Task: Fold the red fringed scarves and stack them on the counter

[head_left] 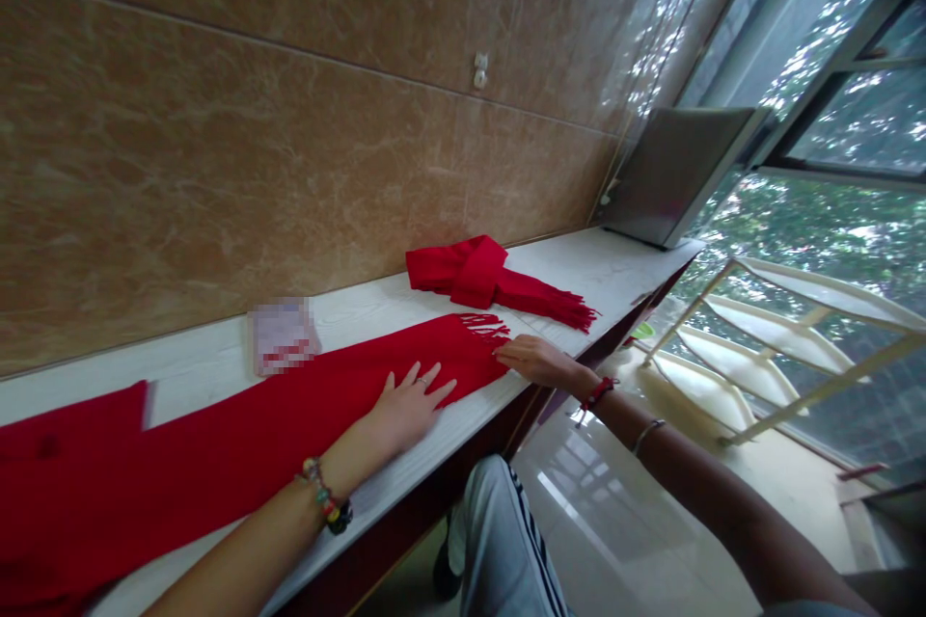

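Right grip: the right hand point(536, 361) sets bent fingers at the near corner of the scarf's end; whether they pinch the cloth or merely press it, one cannot tell.
Left grip: the left hand point(409, 410) rests palm down on the cloth, fingers spread, closed on nothing.
Red scarf: the long red scarf point(311, 405) lies lengthwise on the white worktop point(354, 310) beneath both hands and runs out of view at left.
Fringe: loose strands point(484, 327) fan out at the right end; those by the fingers are partly hidden.
Smoothing: good handling seems to call for a light, steady left palm while the right fingers ease the corner straight, without tugging single strands.
Front edge: the cloth lies near the worktop's front edge, so keeping it parallel to that edge looks wise.
Folded scarf: a second red scarf point(481, 275), crossed over itself, lies behind the fringe, apart from it, and is best left undisturbed.
Packet: a blurred-out packet point(281, 337) sits just behind the long scarf; sweeping strokes should spare it.
Backdrop: a brown wall point(289, 135) rises behind the worktop.
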{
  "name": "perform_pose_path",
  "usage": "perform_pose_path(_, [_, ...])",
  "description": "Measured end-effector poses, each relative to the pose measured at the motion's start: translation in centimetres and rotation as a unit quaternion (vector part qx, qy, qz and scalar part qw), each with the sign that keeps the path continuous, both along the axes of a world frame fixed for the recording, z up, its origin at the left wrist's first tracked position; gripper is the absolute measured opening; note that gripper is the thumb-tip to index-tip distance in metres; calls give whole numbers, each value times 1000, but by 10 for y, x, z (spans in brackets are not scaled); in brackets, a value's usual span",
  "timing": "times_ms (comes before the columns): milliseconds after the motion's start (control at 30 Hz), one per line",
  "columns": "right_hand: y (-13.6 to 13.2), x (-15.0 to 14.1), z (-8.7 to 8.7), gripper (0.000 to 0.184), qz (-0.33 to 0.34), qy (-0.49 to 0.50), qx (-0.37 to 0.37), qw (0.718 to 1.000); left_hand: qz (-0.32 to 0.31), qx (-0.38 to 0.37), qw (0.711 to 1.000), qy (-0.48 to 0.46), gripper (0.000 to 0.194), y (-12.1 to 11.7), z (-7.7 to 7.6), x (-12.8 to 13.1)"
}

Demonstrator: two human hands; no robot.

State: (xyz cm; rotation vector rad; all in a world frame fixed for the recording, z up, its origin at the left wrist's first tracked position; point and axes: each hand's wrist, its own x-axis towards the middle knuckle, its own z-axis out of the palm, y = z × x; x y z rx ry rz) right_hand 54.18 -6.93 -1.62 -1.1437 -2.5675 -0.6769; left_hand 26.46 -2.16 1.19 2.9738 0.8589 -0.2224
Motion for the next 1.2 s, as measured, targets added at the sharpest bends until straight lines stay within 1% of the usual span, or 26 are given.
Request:
perform_pose_path(100, [-1,-3,-8,26,-22,2,-37,999,-1,-33,999,18,47,-5,-5,0])
perform_pose_path(167, [0,-6,-4,26,-36,16,-66,997,-1,-38,999,15,47,-7,-4,-1])
perform_pose_path(233, [1,-8,9,24,-36,28,-115,992,6,-42,999,4,46,-6,-2,0])
perform_pose_path(300, [3,-9,29,24,-24,42,-191,980,9,-45,999,-22,51,-3,-1,1])
perform_pose_path(400, [8,-9,61,26,0,83,-315,946,28,-16,996,-83,51,4,-5,2])
perform_pose_path(433, [12,-10,68,25,-5,107,-334,937,35,3,995,-98,49,7,-7,1])
perform_pose_path(467, [17,-14,73,25,-19,133,-336,932,44,18,994,-103,48,10,-10,1])
perform_pose_path(500, [23,-18,74,25,-42,159,-321,933,50,25,994,-98,48,14,-14,0])
perform_pose_path(533, [29,-24,71,25,-70,179,-296,936,53,25,994,-88,48,16,-18,-1])
perform_pose_path(600, [43,-37,58,25,-114,183,-244,946,59,13,996,-69,49,21,-24,-3])
perform_pose_path(667, [55,-48,38,24,-122,144,-226,956,64,8,996,-67,50,23,-29,-4])
perform_pose_path(733, [62,-51,21,23,-127,115,-210,963,68,1,996,-66,51,24,-30,-4])
perform_pose_path(800, [66,-46,12,21,-146,111,-195,963,73,-20,996,-49,52,24,-28,-5])
perform_pose_path(867, [68,-37,10,21,-168,121,-192,959,79,-47,995,-26,53,25,-25,-6])
perform_pose_path(933, [70,-30,14,22,-179,131,-191,956,90,-71,993,-5,54,26,-21,-9])
perform_pose_path(1033, [77,-32,23,22,-189,146,-175,955,107,-84,991,8,54,27,-17,-13])
perform_pose_path(1100, [85,-44,25,24,-165,161,-164,959,116,-68,991,-8,53,28,-17,-15])
perform_pose_path(1200, [97,-66,21,25,-78,138,-178,971,129,-8,990,-59,51,29,-20,-15])
